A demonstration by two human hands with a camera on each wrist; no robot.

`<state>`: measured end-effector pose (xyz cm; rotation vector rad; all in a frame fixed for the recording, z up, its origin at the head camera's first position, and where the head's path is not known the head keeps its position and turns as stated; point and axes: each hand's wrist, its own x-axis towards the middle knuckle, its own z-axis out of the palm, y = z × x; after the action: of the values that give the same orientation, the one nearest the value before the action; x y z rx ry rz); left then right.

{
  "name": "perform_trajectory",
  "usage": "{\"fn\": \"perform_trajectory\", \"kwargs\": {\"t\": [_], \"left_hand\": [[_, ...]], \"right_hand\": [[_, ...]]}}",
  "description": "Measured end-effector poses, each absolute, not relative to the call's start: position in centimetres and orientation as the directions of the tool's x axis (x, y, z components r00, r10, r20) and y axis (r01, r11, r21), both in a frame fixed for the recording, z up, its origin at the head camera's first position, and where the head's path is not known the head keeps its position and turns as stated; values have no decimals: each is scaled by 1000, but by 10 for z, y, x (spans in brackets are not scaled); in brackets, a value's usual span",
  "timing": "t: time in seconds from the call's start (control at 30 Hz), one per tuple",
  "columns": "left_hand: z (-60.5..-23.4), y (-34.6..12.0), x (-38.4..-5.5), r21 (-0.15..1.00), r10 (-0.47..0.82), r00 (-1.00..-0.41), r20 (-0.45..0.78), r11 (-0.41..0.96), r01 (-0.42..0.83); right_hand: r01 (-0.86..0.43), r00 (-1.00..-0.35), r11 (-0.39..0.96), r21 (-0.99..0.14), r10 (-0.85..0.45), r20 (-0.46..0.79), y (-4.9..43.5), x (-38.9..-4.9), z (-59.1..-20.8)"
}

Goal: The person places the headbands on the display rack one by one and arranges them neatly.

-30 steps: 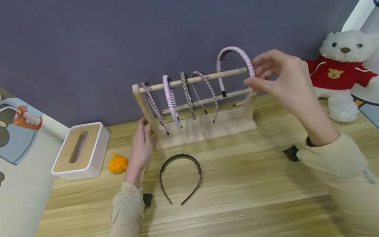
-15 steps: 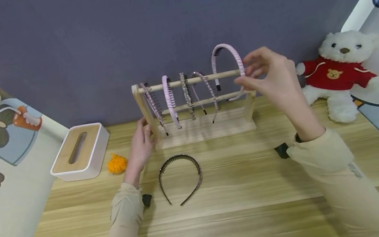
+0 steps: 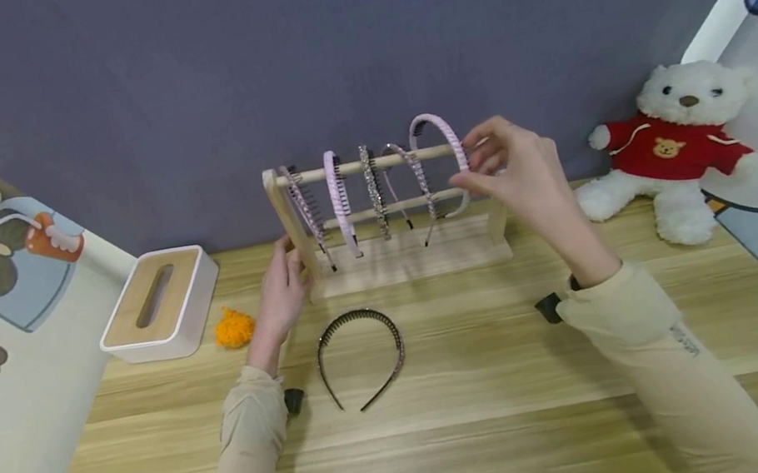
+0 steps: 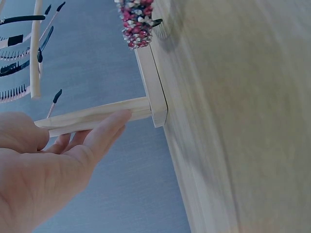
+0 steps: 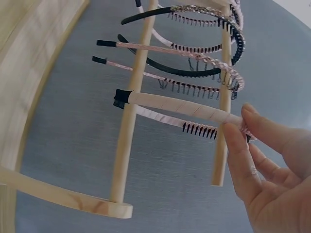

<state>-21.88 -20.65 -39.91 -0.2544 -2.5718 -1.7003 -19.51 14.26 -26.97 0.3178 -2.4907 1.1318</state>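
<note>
My right hand [image 3: 523, 173] pinches a pink ribbon-wrapped headband [image 5: 180, 104] between thumb and fingers. The headband loops over the upper rod of a wooden headband rack [image 3: 414, 262], near its right end; the right wrist view shows its black tips by the lower rod. My left hand [image 3: 281, 287] holds the rack's left upright [image 4: 107, 111], thumb on one side, fingers on the other. Several headbands hang on the rack, including a pale pink one [image 3: 340, 201] and a glittery one [image 3: 373, 187]. A dark toothed headband [image 3: 398, 339] lies on the table in front.
To the left stand a white tissue box [image 3: 200, 302] with a wooden lid and an orange fluffy ball [image 3: 234, 328]. A white teddy bear [image 3: 667, 143] in a red top sits at right. A dark grey wall [image 3: 344, 40] rises behind the rack.
My right hand has moved left along the rod with the pink headband, rising slightly, then lowering. It now hangs closer to the other headbands. The left hand stays on the upright.
</note>
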Motion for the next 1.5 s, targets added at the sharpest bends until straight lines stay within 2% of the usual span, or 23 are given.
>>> {"fn": "perform_trajectory", "kwargs": {"t": [0.27,1.0,1.13,1.37,1.5], "left_hand": [[-399,-207,-220,907,110,-985,130,388,163],[-401,-208,-221,901,117,-982,147,394,181],[-401,-208,-221,901,120,-982,148,393,184],[-402,-207,-221,908,120,-982,144,378,180],[-402,-208,-221,908,123,-982,146,377,182]], "right_hand": [[-322,-922,658,-681,-55,384,139,-197,-276],[-345,-904,681,-646,-57,423,138,-191,-283],[-380,-881,672,-635,-55,470,140,-188,-283],[-482,-803,658,-579,-68,592,140,-178,-285],[-495,-794,658,-568,-77,603,136,-169,-282]]}}
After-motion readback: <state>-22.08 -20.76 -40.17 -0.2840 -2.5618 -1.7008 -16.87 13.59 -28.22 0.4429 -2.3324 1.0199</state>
